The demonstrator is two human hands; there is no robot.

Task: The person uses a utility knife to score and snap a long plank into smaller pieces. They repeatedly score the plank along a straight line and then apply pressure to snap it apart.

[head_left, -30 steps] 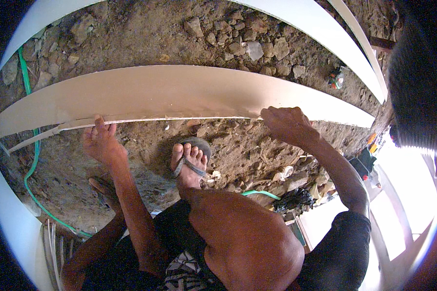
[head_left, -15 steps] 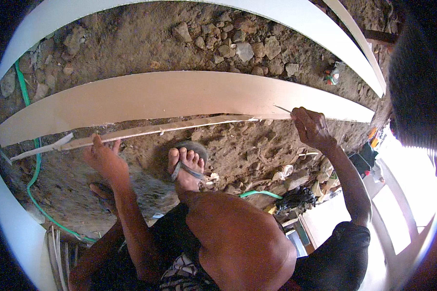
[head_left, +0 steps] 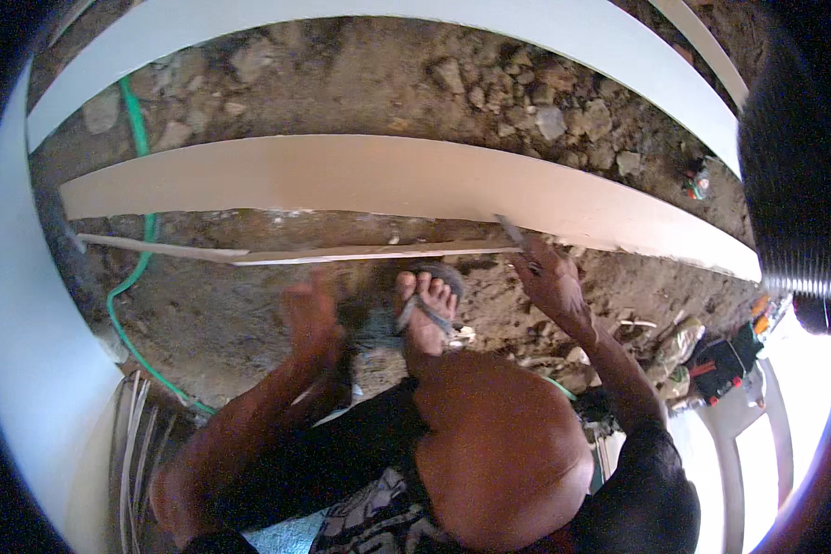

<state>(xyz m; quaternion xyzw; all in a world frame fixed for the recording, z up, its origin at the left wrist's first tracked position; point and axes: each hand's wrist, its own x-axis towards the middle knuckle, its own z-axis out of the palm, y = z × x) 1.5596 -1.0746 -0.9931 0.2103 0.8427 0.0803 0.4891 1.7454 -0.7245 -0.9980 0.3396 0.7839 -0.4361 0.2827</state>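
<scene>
A long pale board (head_left: 342, 175) lies across the ground in front of me, its near edge ragged in places. Along that edge, apart from it on the left, runs a narrow pale strip (head_left: 342, 253), bent or cracked towards its left part. My right hand (head_left: 549, 282) is closed on a thin pointed metal blade (head_left: 508, 228), whose tip lies over the board's near edge. The strip's right end reaches this hand's fingers; whether they touch it is unclear. Just below the strip is my left hand (head_left: 309, 305), its fingers smeared by motion.
My sandalled foot (head_left: 427, 314) stands near the strip. A green hose (head_left: 125, 319) passes under the board on the left. Beyond lie broken stones (head_left: 549, 120) and another white board (head_left: 342, 7). Several thin strips (head_left: 134, 443) lie lower left; clutter (head_left: 716, 365) sits at right.
My left hand has come off the strip and moved right. My right hand has moved lower with the blade. The strip now stands farther from the board, and the view has shifted left.
</scene>
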